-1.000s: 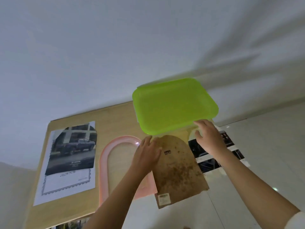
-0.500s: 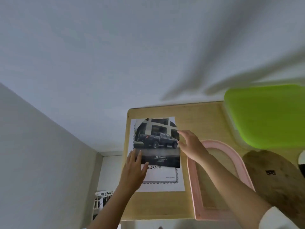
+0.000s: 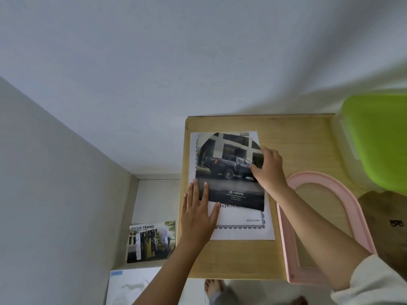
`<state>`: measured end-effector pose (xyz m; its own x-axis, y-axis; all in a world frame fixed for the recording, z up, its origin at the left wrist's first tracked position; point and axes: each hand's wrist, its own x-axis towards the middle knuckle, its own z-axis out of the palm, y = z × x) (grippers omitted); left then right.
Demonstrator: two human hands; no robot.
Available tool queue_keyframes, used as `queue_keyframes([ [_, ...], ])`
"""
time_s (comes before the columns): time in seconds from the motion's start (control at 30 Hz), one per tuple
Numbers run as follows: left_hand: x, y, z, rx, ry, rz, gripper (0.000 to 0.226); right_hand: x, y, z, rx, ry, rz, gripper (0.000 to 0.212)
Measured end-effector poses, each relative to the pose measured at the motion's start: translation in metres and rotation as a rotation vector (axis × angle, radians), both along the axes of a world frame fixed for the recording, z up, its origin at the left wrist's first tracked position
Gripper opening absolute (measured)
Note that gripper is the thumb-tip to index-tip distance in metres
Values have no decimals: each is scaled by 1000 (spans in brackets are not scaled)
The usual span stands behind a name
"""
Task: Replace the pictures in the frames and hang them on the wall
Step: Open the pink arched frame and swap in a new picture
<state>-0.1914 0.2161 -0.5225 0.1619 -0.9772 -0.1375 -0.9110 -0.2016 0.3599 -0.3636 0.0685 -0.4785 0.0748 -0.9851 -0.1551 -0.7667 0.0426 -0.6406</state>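
Note:
A dark arch-topped picture of a pickup truck (image 3: 229,172) lies on a white printed sheet (image 3: 242,227) at the left of the wooden table (image 3: 237,258). My left hand (image 3: 198,219) rests flat, fingers spread, on the picture's lower left corner and the sheet. My right hand (image 3: 271,170) grips the picture's right edge, thumb on the print. The pink arched frame (image 3: 286,249) lies empty just right of the sheet, partly under my right forearm. Its brown backing board (image 3: 383,212) lies at the far right.
A lime green plastic tray (image 3: 378,137) sits at the table's back right. The table stands against a white wall. On the floor to the left lie a Hilux Travo brochure (image 3: 152,241) and a pale sheet (image 3: 130,285). My bare foot (image 3: 213,287) shows below the table edge.
My view and both hands swung left from the backing board to the truck picture. My right hand has closed on its right edge, and my left hand now presses its lower left corner.

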Motion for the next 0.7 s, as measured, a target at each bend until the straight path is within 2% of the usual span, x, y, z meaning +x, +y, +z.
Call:
queue_keyframes([
  [0.2,1,0,-3,-11,3,17,69,-1,0,16,75,-322,-134,51],
  [0.37,4,-2,3,17,47,9,74,-6,14,23,112,-435,-114,54],
  [0.5,6,-7,21,57,48,1,88,-6,15,33,76,-512,-108,55],
  [0.57,4,-14,39,1,104,3,89,-4,16,45,49,-537,-94,54],
  [0.7,-15,-35,78,-69,359,-92,77,6,21,71,-4,-606,-51,53],
])
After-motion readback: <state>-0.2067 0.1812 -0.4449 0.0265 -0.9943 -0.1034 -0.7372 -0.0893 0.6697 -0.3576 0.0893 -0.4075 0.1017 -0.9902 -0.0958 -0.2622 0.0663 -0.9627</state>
